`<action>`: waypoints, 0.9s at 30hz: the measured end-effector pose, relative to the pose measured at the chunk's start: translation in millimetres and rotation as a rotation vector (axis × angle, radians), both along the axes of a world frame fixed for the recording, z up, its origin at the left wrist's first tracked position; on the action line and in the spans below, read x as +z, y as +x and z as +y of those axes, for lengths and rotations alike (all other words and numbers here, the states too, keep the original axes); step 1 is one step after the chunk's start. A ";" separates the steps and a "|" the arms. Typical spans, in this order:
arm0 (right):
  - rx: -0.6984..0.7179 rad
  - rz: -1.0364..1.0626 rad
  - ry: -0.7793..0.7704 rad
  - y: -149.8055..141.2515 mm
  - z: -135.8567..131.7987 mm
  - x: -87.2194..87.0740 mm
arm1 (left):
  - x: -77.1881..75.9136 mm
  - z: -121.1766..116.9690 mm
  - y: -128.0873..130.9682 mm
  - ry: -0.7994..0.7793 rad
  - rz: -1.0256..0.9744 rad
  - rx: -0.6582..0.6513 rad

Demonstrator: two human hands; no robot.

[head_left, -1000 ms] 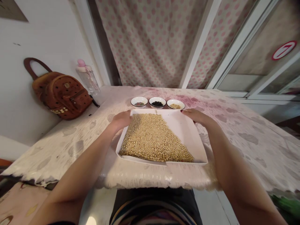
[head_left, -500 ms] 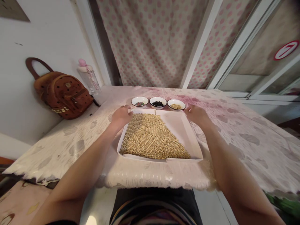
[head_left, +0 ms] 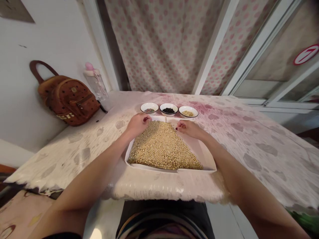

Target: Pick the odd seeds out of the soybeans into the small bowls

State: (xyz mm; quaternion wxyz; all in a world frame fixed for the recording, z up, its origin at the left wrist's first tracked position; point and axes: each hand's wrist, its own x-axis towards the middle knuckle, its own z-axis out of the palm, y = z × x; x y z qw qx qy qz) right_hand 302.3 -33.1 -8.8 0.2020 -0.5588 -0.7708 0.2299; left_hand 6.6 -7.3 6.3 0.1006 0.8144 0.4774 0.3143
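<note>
Over a white tray (head_left: 208,162), both hands (head_left: 138,125) (head_left: 189,129) touch heaped soybeans (head_left: 161,146).

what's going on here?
A person has their left hand and right hand at the far end of a white tray, with the fingertips at the upper edge of a wedge-shaped layer of pale round beans. I can't tell whether the fingers hold any beans. Just beyond the tray stand three small white bowls: one of mixed small grains, one of black beans, and one of pale beans.
</note>
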 end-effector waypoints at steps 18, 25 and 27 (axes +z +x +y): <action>-0.141 -0.021 0.080 5.7 9.4 -10.4 | 1.8 -3.8 2.1 -0.080 0.046 0.032; -0.118 -0.097 0.117 3.9 5.6 -9.5 | 0.6 -3.1 1.9 -0.081 0.053 0.024; -0.118 -0.126 0.113 3.6 4.2 -6.8 | 0.2 -3.0 1.6 -0.083 0.053 0.025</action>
